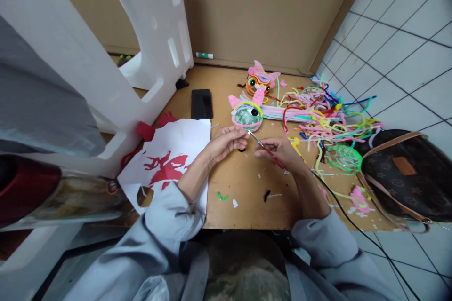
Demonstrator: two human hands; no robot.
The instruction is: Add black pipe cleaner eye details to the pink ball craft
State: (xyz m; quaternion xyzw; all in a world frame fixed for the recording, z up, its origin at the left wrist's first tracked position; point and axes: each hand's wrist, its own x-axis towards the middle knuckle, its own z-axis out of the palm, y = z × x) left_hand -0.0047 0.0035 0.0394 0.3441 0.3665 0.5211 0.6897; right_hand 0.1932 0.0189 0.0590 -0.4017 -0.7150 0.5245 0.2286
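Note:
My right hand is closed around red-handled scissors, whose slim metal blades point up and left. The blade tips meet the fingertips of my left hand, which pinch together on a tiny whitish piece too small to name. Just beyond my hands lies a rounded craft figure with a green-and-clear body, a yellow and pink fuzzy rim, pink ears and one black eye. Behind it sits a second figure in orange and pink with green eyes.
Tangled coloured pipe cleaners spread to the right, beside a brown handbag and a green-rimmed clear piece. A black phone and white paper with red cutouts lie left. Scraps such as a green bit dot the table.

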